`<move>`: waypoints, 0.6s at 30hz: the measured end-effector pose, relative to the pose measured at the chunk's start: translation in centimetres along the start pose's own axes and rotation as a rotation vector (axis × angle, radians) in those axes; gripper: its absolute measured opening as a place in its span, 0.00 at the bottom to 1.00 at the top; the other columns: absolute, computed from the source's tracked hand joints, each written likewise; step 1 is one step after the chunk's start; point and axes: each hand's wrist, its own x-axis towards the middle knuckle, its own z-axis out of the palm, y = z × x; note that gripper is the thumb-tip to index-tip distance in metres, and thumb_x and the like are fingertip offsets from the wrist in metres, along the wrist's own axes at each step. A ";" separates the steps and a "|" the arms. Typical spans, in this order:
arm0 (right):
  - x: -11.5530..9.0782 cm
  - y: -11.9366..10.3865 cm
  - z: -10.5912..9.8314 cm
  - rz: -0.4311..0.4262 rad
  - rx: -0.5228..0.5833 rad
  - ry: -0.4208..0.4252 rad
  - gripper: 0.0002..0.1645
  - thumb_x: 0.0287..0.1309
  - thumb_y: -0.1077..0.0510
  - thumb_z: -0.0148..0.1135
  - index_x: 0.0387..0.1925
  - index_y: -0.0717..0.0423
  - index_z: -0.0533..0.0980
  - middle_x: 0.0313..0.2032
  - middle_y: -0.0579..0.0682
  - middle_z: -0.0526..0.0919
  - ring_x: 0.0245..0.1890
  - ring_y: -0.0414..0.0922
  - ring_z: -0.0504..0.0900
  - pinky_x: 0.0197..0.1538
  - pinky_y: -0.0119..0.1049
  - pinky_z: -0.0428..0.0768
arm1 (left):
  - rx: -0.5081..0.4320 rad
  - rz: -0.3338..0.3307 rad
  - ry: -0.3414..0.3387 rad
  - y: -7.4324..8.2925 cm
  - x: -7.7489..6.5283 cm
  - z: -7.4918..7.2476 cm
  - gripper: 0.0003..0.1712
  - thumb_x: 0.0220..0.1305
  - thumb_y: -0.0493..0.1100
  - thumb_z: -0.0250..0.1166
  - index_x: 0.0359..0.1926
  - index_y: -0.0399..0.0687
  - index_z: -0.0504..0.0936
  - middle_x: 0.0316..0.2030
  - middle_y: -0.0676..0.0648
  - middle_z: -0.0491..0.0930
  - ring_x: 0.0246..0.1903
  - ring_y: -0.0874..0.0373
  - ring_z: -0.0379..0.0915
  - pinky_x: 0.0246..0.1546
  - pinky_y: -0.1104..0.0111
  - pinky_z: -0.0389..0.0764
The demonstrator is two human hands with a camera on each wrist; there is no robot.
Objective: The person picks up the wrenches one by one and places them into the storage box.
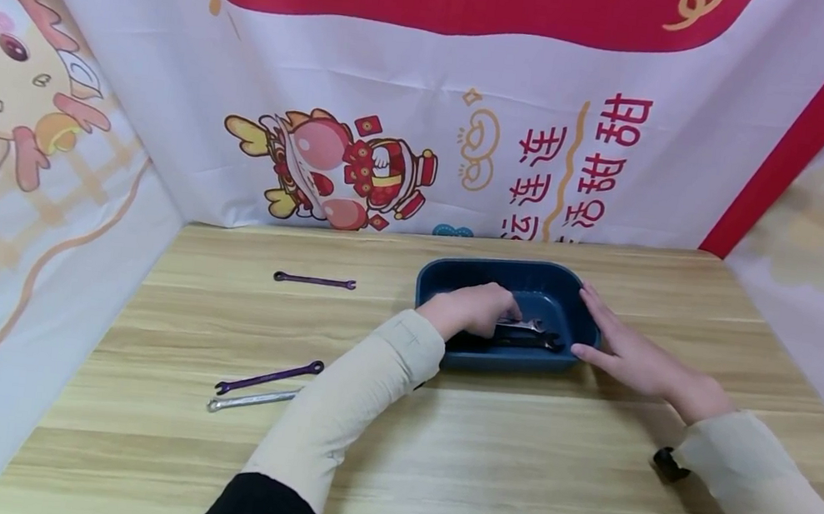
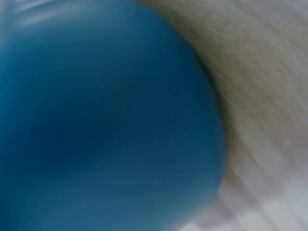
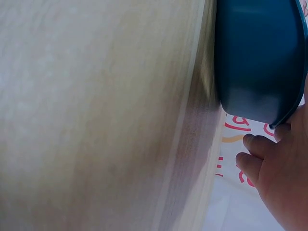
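A dark blue plastic bin point(image 1: 507, 361) stands toward the back of the table, with a silver wrench point(image 1: 525, 324) and a dark wrench point(image 1: 534, 342) inside. My left hand point(image 1: 478, 306) reaches into it, fingers pointing down at the silver wrench. The fingertips are hidden, so I cannot tell whether they pinch it. At the bin's right end, my right hand point(image 1: 632, 351) grips the rim between thumb and fingers; some fingers point(image 3: 260, 146) show bent beside the corner in the right wrist view. The blue bin wall point(image 2: 110, 115) fills most of the left wrist view, blurred.
Left of the bin lie a purple wrench point(image 1: 315, 280), another purple wrench point(image 1: 269, 378) and a silver wrench point(image 1: 254, 399), partly behind the left sleeve. A small black object point(image 1: 671, 465) is at the right sleeve. Printed cloth point(image 1: 402, 63) hangs behind the wooden table point(image 1: 494, 483).
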 end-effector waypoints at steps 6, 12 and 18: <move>0.0 0.0 0.0 0.000 -0.009 0.001 0.55 0.74 0.43 0.57 0.82 0.52 0.33 0.81 0.59 0.33 0.78 0.67 0.42 0.70 0.70 0.51 | -0.004 0.004 0.000 -0.1 0.3 0.3 0.26 0.69 0.28 0.61 0.64 0.50 0.82 0.60 0.49 0.79 0.48 0.60 0.73 0.62 0.63 0.74; 0.0 -0.1 0.0 0.001 -0.013 -0.002 0.55 0.74 0.44 0.57 0.82 0.52 0.34 0.81 0.59 0.33 0.77 0.67 0.42 0.70 0.70 0.52 | 0.006 0.021 -0.003 -0.2 0.6 0.7 0.27 0.69 0.27 0.61 0.65 0.51 0.82 0.60 0.49 0.79 0.49 0.58 0.72 0.63 0.63 0.73; -0.1 -0.1 0.0 0.008 -0.015 -0.002 0.55 0.74 0.43 0.57 0.82 0.51 0.33 0.81 0.58 0.33 0.77 0.67 0.43 0.70 0.70 0.52 | 0.011 0.024 -0.001 -0.2 0.7 0.7 0.27 0.69 0.27 0.61 0.65 0.51 0.82 0.60 0.50 0.79 0.50 0.58 0.71 0.64 0.64 0.72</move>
